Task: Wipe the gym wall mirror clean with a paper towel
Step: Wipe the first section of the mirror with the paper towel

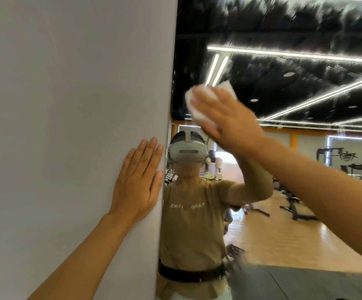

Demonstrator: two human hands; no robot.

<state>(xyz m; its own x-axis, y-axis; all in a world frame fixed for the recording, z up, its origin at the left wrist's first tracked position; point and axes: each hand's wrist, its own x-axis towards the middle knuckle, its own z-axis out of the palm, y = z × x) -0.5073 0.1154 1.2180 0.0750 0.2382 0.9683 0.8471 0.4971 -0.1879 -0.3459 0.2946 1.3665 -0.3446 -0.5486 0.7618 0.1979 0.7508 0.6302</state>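
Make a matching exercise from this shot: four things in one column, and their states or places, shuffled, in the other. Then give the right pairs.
Things
1. left hand
2. right hand
3. paper towel
4. mirror

States or places
A. white, folded, pressed against the glass under flat fingers
B. palm flat on the grey wall, beside the mirror's edge
C. streaky with smears across its upper part
D. raised high, blurred, pushing the towel over the glass

Pairs: 1-B, 2-D, 3-A, 4-C
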